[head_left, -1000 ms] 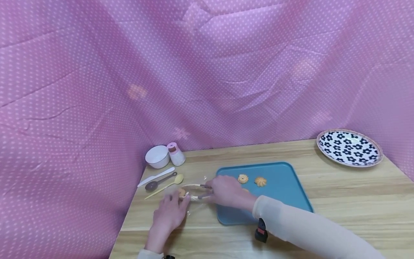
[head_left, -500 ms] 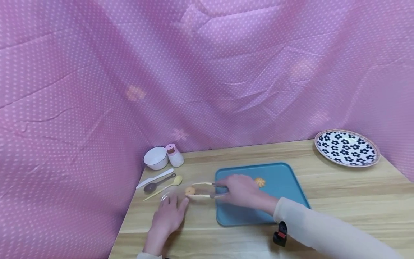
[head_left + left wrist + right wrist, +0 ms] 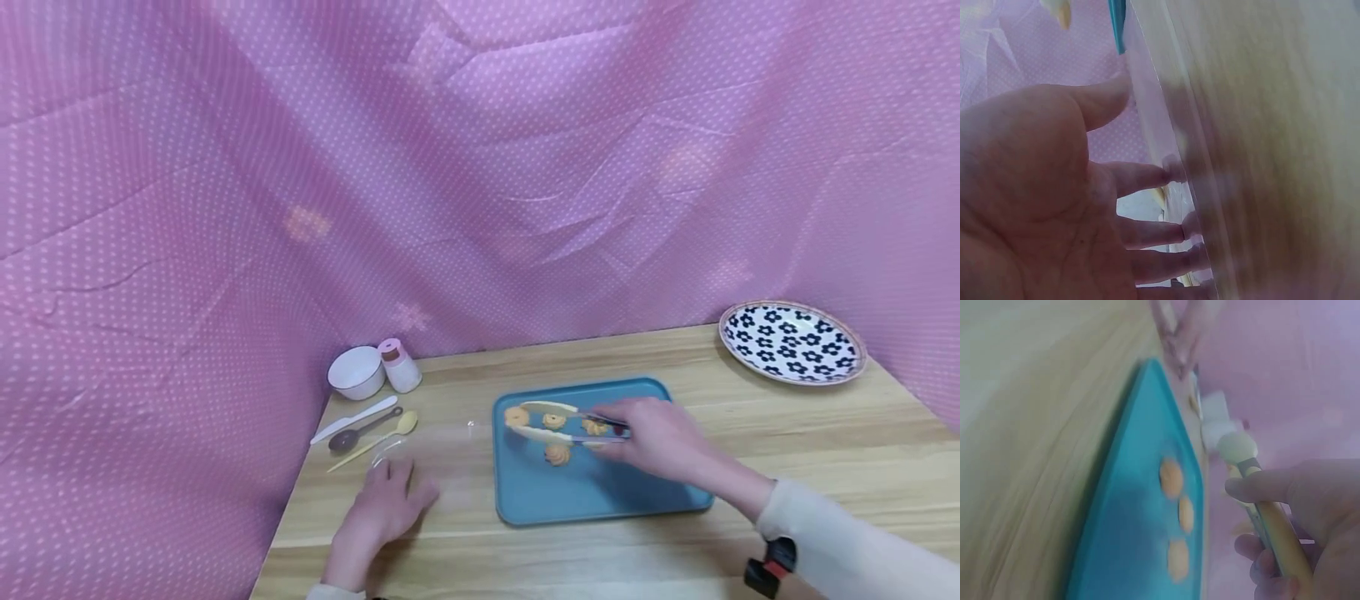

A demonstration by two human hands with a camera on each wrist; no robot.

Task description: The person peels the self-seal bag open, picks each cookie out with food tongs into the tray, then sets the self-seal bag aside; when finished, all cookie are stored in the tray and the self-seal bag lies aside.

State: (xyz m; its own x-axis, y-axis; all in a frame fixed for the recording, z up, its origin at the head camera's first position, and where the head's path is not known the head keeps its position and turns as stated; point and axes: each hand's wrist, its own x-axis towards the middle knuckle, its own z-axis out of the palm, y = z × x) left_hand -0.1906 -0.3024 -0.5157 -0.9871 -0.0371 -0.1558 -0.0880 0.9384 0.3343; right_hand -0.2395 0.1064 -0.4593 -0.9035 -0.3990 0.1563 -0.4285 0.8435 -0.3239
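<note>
My right hand (image 3: pixel 652 437) grips a pair of tongs (image 3: pixel 551 435) over the blue tray. At their cream tips is a round, ring-shaped cookie (image 3: pixel 516 417). In the right wrist view my thumb and fingers wrap the handles of the tongs (image 3: pixel 1279 540). Several cookies lie on the blue tray (image 3: pixel 600 500), one of them a swirled cookie (image 3: pixel 557 454). My left hand (image 3: pixel 384 507) rests with extended fingers on the near left edge of a clear plastic sheet or bag (image 3: pixel 457 471). The left wrist view shows the fingers (image 3: pixel 1147 232) touching its edge.
Left of the tray lie a white knife (image 3: pixel 354 419), a brown spoon (image 3: pixel 363 431) and a yellow spoon (image 3: pixel 378 439). Behind them stand a white bowl (image 3: pixel 356 372) and a pink-capped shaker (image 3: pixel 400 367). A flower-patterned plate (image 3: pixel 792 342) sits back right, near the pink curtain.
My right hand has carried the tongs and the cookie rightward from the clear plastic to above the tray. My left hand stays by the plastic, its thumb spread a little wider.
</note>
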